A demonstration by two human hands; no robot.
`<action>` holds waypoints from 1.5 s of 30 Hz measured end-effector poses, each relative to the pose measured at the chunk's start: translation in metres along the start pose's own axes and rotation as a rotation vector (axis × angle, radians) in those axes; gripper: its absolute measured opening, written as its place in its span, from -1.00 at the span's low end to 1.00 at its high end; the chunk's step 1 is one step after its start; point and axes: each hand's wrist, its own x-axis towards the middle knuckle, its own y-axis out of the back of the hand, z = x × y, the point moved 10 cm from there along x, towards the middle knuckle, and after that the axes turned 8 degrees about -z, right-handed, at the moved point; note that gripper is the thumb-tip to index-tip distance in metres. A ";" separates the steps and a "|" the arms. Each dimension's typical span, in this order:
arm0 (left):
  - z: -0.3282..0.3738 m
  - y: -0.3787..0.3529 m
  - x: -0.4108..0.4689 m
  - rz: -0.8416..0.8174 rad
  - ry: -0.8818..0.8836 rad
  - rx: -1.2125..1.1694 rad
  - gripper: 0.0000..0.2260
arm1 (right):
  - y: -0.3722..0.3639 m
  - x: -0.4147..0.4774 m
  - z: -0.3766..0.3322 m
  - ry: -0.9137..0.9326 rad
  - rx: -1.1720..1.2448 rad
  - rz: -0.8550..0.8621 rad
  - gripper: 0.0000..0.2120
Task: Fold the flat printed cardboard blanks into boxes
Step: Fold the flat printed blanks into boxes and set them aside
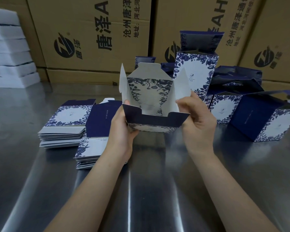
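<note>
Fingers (182, 104) of my left hand (122, 129) and right hand (197, 118) pinch the half-formed box (151, 101) at centre, its end flaps not yet tucked. I count several finished boxes (196, 71) at two o'clock; stacked blanks (65, 121) at nine o'clock wait for folding.

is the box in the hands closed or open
Open: the box shows its white inside, flaps spread outward, left hand and right hand gripping it.
</note>
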 end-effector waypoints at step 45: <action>-0.008 -0.008 -0.001 -0.016 -0.057 0.149 -0.45 | 0.011 -0.010 0.013 -0.231 0.012 0.175 -0.81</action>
